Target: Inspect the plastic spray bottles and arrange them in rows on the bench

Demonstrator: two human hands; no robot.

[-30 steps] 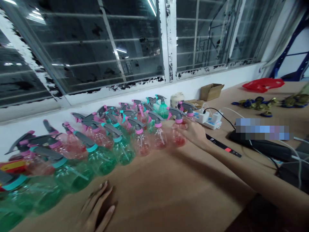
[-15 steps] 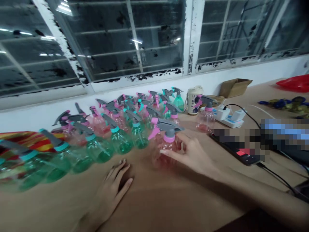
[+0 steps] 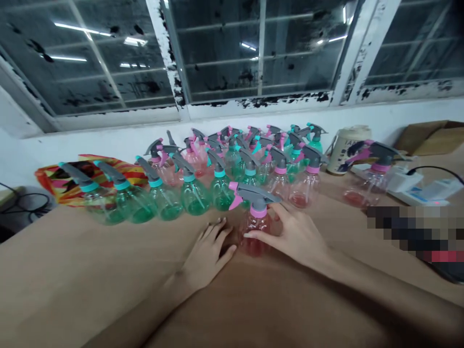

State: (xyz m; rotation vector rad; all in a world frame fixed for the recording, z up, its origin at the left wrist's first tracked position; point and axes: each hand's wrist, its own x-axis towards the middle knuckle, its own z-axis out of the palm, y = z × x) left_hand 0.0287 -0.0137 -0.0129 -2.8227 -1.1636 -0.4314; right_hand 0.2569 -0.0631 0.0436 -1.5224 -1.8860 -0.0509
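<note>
1. The right hand (image 3: 299, 237) pinches a pink spray bottle (image 3: 254, 247) between thumb and fingers around its body; the bottle is upright at the table's (image 3: 119, 280) middle, its grey trigger head pointing left.
2. The left hand (image 3: 208, 256) lies palm-down on the table, fingers loosely spread, just beside that bottle.
3. Green bottles (image 3: 195, 195) with teal collars line the front row; behind them stand mixed pink and green ones (image 3: 168, 173), closely packed.
4. The front green bottles are transparent, showing dip tubes inside. Their bases look darker, though whether that is liquid or tinted plastic is hard to tell.
5. Another pink bottle (image 3: 364, 188) stands at the right, near a lidded cream container (image 3: 344, 152), whose contents are hidden.
6. A cardboard box (image 3: 431, 140) sits farther right, beyond a white power strip (image 3: 416, 195).
</note>
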